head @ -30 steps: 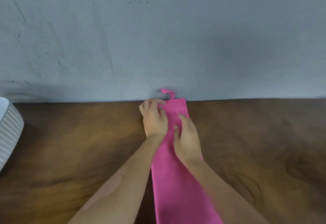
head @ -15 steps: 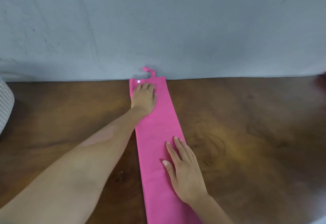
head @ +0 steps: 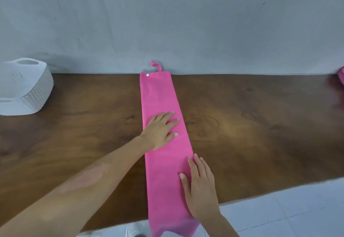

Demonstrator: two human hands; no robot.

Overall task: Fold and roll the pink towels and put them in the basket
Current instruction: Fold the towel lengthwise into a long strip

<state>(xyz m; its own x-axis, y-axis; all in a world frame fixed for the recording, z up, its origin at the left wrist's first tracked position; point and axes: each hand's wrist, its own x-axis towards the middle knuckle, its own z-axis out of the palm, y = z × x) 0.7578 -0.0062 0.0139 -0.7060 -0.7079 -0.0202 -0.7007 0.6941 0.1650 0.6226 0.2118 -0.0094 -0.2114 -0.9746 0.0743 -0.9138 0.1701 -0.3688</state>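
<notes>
The pink towel [head: 163, 143], folded into a long narrow strip, is lying flat on the wooden table [head: 260, 134], running from the wall at 12 o'clock to the near edge at 6 o'clock, where its end is hanging over. A small loop [head: 156, 66] and a white snap [head: 147, 75] are showing at its far end. The left hand [head: 160, 131] is pressing flat on the strip's middle, fingers straight and slightly spread. The right hand [head: 202, 188] is resting flat on the strip's right edge nearer 6 o'clock, fingers straight and close together. The white basket [head: 28, 91] is standing at 9 o'clock, well apart. More pink cloth [head: 341, 76] is showing at 3 o'clock.
</notes>
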